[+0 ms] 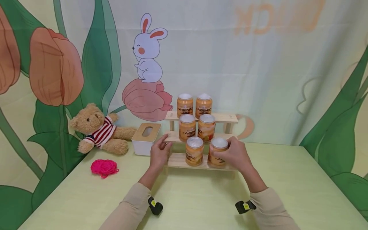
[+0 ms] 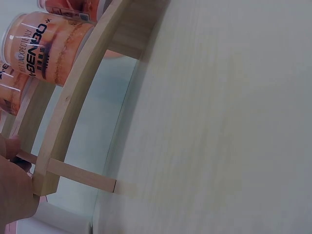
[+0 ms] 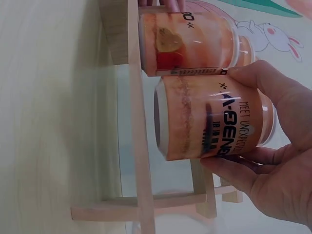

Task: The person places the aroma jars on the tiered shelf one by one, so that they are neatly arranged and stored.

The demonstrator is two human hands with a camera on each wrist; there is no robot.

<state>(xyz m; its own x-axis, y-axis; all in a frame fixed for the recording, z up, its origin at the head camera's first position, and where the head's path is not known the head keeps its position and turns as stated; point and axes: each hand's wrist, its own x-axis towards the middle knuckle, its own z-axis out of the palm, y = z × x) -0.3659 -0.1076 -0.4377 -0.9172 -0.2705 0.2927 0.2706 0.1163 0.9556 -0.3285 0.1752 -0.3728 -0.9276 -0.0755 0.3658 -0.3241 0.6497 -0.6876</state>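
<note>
A three-tier wooden display rack carries several orange cans with silver lids. My right hand grips a can at the right of the lowest tier, thumb on one side and fingers on the other. In the right wrist view, this can's base shows, slightly off the board. Beside it stands another can. My left hand holds the rack's left end near the middle tier; part of its grip is hidden in the left wrist view. Two cans stand on the middle tier and two on the top.
Left of the rack stands a white tissue box with a wooden lid. A teddy bear in a striped shirt leans farther left, behind a bundle of pink yarn. A printed curtain hangs behind the pale green table.
</note>
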